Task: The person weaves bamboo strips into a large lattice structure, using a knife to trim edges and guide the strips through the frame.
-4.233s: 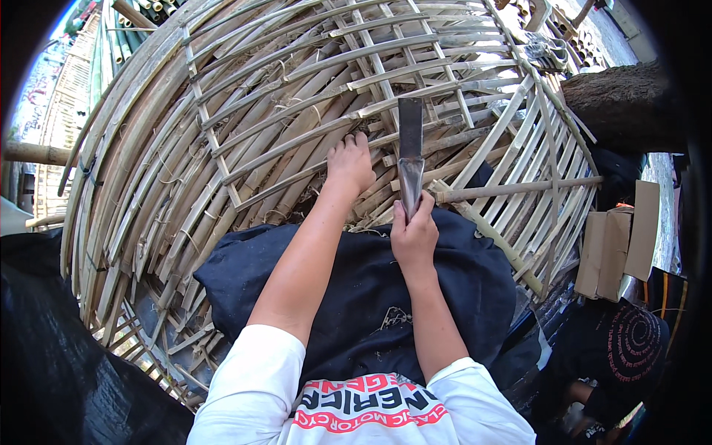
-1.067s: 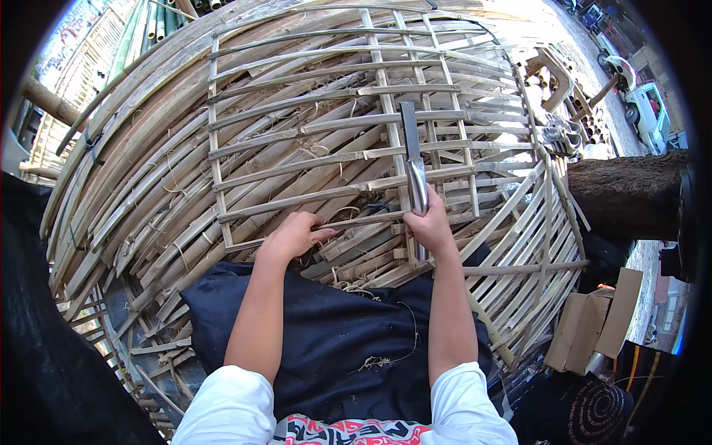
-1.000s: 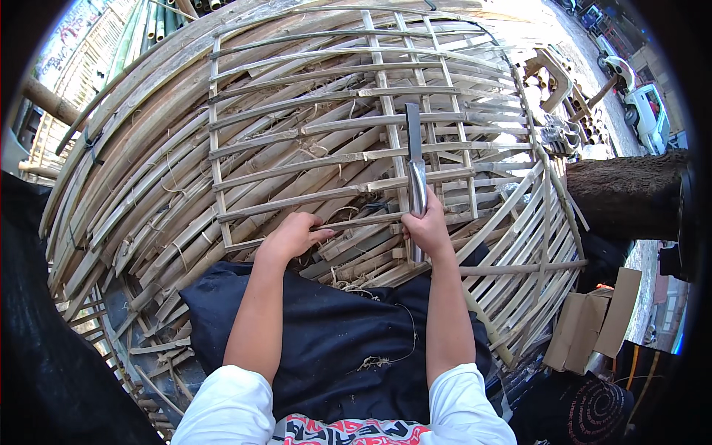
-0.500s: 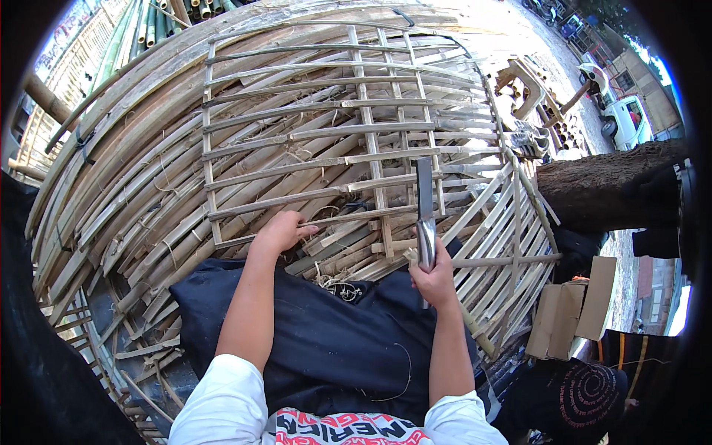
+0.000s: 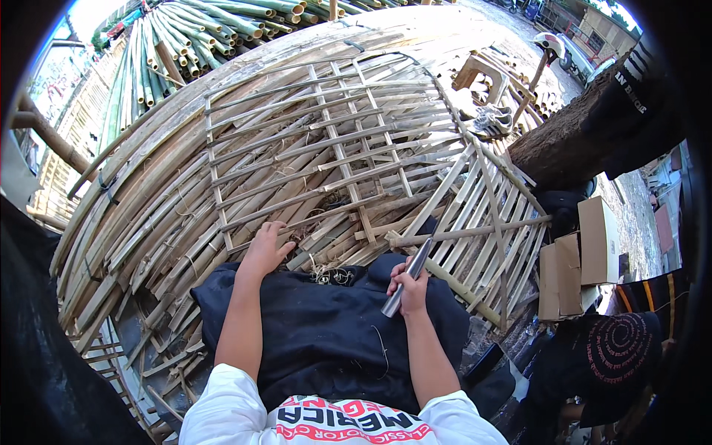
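Observation:
My right hand (image 5: 410, 285) is wrapped around the shiny metal handle of a long-bladed knife (image 5: 417, 261). Its dark blade slants up and away to the right, beside the black cloth (image 5: 319, 334) over my lap. Fingers apart, my left hand (image 5: 261, 251) rests by the near edge of a bamboo lattice (image 5: 339, 152), at its lower left part. Long slats cross a few upright strips in this lattice, which lies over a heap of split bamboo (image 5: 148, 200). Whether the left fingertips press on the edge slat is hard to make out.
A fan-shaped bamboo frame (image 5: 475, 256) lies at right, with a cardboard box (image 5: 599, 241) beyond it. Farther off are a tree trunk (image 5: 552, 144) and green bamboo poles (image 5: 215, 33). Another person in a dark printed shirt (image 5: 619, 348) is at lower right.
The knife has gone from upright to slanting, its handle end lower and toward me. My left hand has shifted slightly left with its fingers more spread. The whole view has tilted.

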The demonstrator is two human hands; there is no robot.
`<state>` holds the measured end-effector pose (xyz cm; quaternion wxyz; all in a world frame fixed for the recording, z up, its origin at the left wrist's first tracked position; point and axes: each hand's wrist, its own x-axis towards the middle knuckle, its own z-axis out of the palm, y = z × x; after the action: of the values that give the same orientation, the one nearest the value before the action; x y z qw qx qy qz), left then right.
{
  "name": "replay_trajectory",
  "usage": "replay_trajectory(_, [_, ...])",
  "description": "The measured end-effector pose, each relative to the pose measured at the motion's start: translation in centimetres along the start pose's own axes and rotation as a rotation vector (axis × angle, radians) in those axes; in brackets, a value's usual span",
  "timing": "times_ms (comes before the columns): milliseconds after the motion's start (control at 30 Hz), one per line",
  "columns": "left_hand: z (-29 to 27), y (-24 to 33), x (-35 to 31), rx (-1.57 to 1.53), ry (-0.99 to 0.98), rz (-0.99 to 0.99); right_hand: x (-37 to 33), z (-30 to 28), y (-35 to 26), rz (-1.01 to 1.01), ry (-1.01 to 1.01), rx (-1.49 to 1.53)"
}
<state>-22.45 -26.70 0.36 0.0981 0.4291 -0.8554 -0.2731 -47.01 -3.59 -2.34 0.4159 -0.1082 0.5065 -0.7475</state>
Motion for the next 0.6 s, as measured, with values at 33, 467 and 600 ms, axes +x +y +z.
replay_trajectory(33, [-0.7, 0.3, -1.6, -0.037, 0.042, 0.038, 0.2, 0.2, -0.1, 0.025, 0.025, 0.017])
replay_trajectory(467, [-1.8, 3.1, -17.4, 0.245, 0.508, 0.164, 1.8, -2.8, 0.9, 0.355, 0.143, 0.463])
replay_trajectory(600, [-1.5, 2.9, -17.3, 0.225, 0.557, 0.142, 1.1, -2.4, 0.6, 0.355, 0.149, 0.49])
